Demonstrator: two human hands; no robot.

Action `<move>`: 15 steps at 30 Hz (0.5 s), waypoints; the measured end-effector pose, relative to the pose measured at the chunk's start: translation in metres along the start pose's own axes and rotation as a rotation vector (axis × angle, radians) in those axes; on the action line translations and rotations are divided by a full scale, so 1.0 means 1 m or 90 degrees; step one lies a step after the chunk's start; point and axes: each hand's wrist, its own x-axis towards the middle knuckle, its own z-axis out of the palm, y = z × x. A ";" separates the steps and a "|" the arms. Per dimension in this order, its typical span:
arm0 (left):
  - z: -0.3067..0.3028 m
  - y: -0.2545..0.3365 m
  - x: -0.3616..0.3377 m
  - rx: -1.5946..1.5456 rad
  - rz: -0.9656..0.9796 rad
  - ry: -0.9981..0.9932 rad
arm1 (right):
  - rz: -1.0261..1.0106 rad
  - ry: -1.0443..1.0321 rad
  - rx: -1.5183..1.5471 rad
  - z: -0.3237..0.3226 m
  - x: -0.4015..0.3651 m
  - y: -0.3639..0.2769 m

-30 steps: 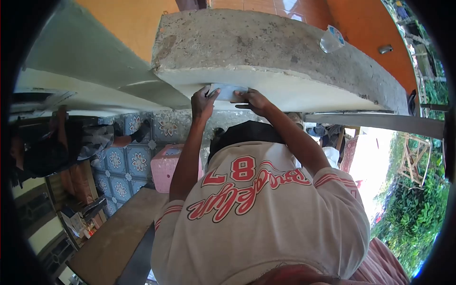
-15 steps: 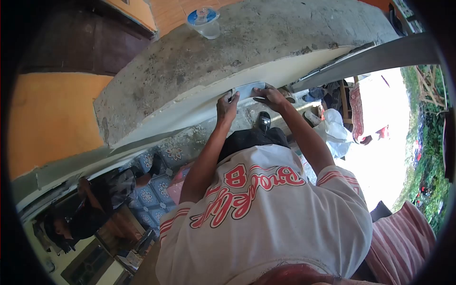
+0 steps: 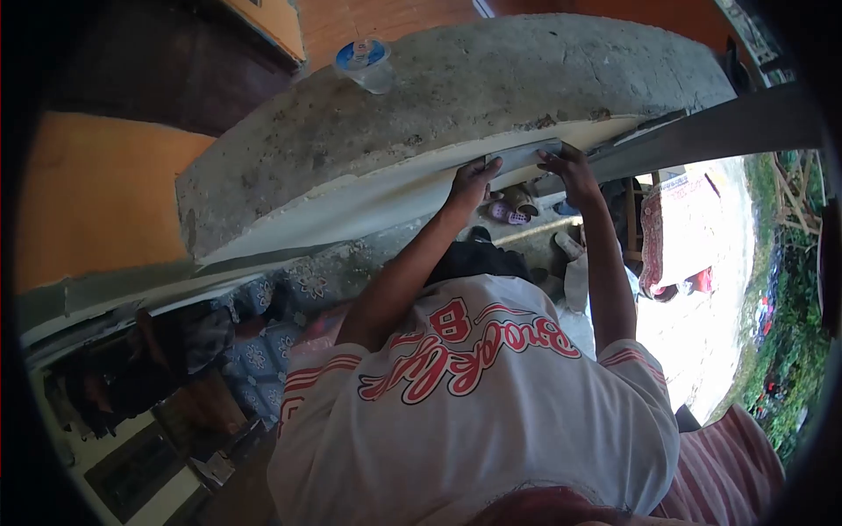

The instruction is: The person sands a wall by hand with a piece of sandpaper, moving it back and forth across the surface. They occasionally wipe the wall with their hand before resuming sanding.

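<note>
Both hands hold a flat, thin grey plate (image 3: 524, 156), something like a wide scraper, against the smooth white face (image 3: 351, 209) of a curved ledge. My left hand (image 3: 472, 184) is closed on its left end, thumb over the near side. Around its right end my right hand (image 3: 574, 175) grips with the thumb pointing inward. The fingers behind the plate are partly hidden. Above them runs the ledge's rough concrete top (image 3: 421, 101).
A clear plastic cup with a blue lid (image 3: 364, 66) stands on the ledge. Purple sandals (image 3: 504, 212) lie on the floor below. Another person (image 3: 132, 359) is at the lower left. A grey beam (image 3: 710, 127) extends to the right, and a striped pink cloth (image 3: 724, 465) hangs at the lower right.
Both hands and the plate have moved right along the white face. The view has shifted slightly, and the purple sandals now show more plainly below the hands.
</note>
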 end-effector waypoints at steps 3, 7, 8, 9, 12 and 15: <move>-0.038 -0.025 -0.004 -0.090 -0.100 0.078 | 0.068 -0.072 -0.027 0.039 0.010 0.030; -0.124 -0.051 -0.020 -0.019 -0.052 0.138 | 0.011 -0.226 -0.115 0.101 0.048 0.116; -0.145 -0.052 -0.033 -0.027 0.018 0.145 | 0.077 -0.254 -0.022 0.135 0.040 0.101; -0.165 -0.044 -0.055 -0.045 0.013 0.184 | 0.089 -0.283 -0.083 0.164 0.040 0.097; -0.238 -0.036 -0.110 -0.095 -0.008 0.271 | 0.027 -0.369 0.122 0.230 0.047 0.135; -0.319 -0.041 -0.156 -0.137 0.047 0.373 | 0.146 -0.432 -0.022 0.344 0.040 0.071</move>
